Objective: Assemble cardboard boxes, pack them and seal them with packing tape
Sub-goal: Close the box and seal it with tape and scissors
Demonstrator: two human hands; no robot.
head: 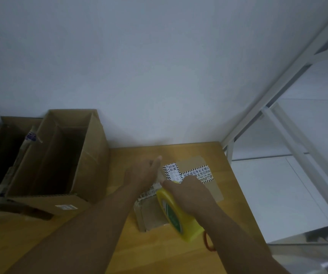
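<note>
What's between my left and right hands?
Head view: the small box, its striped label showing, lies between the left hand and the right hand holding the yellow tape roll.

Right hand [190, 194] grips tape roll [172, 213]; left hand [143, 173] touches small box [215, 191].

Matt cardboard box [150, 215], wooden table [155, 256] (glossy tape [179, 215])

Tape roll [176, 213] – bright yellow, green-and-white print on side face. Small box [213, 191], frame centre, dull brown; labels [197, 173] white, black text, black-and-white striped borders. Table [155, 254] honey-orange wood. Large boxes [92, 155], left – plain brown. Wall [139, 56] pale grey-white.
</note>
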